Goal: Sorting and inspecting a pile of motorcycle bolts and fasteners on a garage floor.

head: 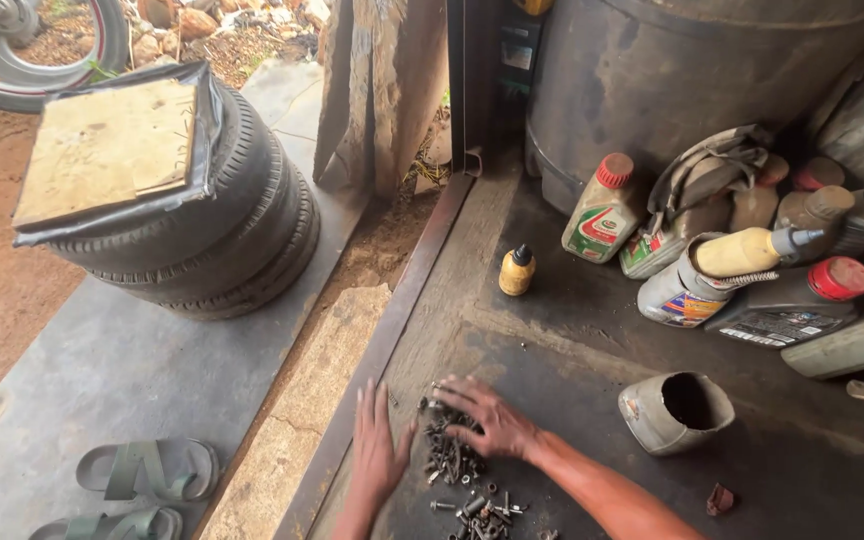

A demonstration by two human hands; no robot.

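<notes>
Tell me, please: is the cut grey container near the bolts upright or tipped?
Tipped. The cut grey container lies on its side on the dark floor, its open mouth facing the camera.

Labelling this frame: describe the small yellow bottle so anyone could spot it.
Start at the big dark drum at the back and drop to the oily floor before it. The small yellow bottle stands upright alone, left of the crowded oil bottles. It is the smallest, with a black cap.

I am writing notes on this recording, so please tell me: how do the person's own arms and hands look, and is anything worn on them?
Both arms are bare: no sleeves reach the forearms in view. The left hand and right hand wear no gloves, and no watch, ring or bracelet shows. The fingers look slim, and the left ones are blurred. Grime cannot be judged.
</notes>
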